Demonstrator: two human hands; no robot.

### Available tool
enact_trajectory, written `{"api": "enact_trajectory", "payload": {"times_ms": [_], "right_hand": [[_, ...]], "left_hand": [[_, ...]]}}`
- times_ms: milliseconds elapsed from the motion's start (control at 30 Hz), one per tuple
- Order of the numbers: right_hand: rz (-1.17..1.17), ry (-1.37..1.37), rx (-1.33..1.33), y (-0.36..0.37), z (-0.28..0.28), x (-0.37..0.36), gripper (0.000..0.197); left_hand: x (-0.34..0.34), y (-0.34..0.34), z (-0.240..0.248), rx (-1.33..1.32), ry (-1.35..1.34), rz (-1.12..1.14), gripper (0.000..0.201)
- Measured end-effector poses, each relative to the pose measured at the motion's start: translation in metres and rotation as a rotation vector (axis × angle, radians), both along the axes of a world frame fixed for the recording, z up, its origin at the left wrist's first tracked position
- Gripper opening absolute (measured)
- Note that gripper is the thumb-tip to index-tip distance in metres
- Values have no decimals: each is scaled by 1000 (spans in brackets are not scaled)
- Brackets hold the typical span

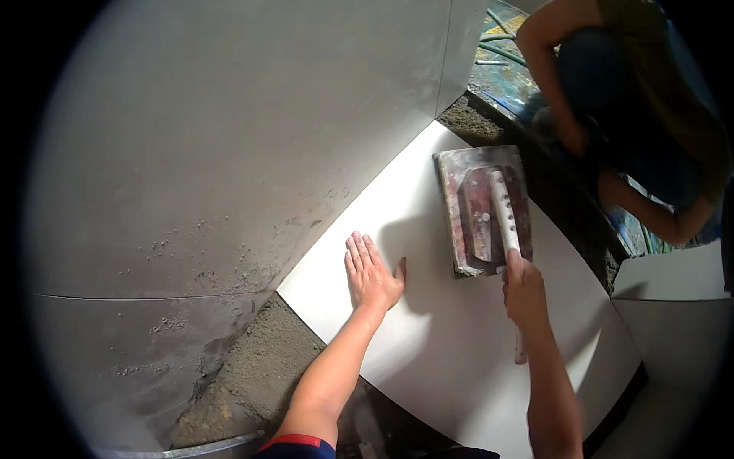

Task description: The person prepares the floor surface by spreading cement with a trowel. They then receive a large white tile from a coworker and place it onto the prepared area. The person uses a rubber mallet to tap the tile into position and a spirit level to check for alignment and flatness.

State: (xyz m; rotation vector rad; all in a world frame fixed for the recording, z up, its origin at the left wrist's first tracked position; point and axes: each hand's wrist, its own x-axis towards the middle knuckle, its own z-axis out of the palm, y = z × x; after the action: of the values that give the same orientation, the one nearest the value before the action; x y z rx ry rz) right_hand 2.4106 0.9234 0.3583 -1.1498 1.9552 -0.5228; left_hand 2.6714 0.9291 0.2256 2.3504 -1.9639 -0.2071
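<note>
My left hand (pixel 372 277) lies flat on a large white tile (pixel 428 344), fingers stretched out and thumb apart. In my right hand (pixel 525 292) is the pale stick-like handle of a worn, rectangular, float-like tool (pixel 480 206), with the fingers closed round it. The tool's reddish-brown board is smeared with dried mortar, and several dark spots mark its handle. The board is over the tile's far right part; whether it touches the tile I cannot tell. One edge of the tile meets the grey wall tiles (pixel 252 138).
Grey mortar (pixel 264 375) shows at the tile's near left corner and beyond its far end (pixel 474 122). A co-worker (pixel 634 99) crouches at the upper right, beside a paint-stained sheet (pixel 497 73). Another white tile (pixel 677 274) is at the right. Crumbs stick to the wall.
</note>
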Motion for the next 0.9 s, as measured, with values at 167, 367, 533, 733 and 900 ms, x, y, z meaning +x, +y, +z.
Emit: {"api": "enact_trajectory", "payload": {"times_ms": [167,367,533,733,900], "right_hand": [[-38,139,96,-13,-68,3,63],[-13,11,-154,-1,-27,5,64],[11,141,117,-9,-51,29,81],[12,19,331,-17,-31,33,83],[132,22,225,32,-40,30,80]], "left_hand": [[-7,-2,0,1,21,-36,92],[-3,2,2,4,4,-8,92],[-4,4,-4,-1,-7,-23,93],[9,11,-3,-6,21,-86,91],[70,97,-10,2,-88,-33,84]]}}
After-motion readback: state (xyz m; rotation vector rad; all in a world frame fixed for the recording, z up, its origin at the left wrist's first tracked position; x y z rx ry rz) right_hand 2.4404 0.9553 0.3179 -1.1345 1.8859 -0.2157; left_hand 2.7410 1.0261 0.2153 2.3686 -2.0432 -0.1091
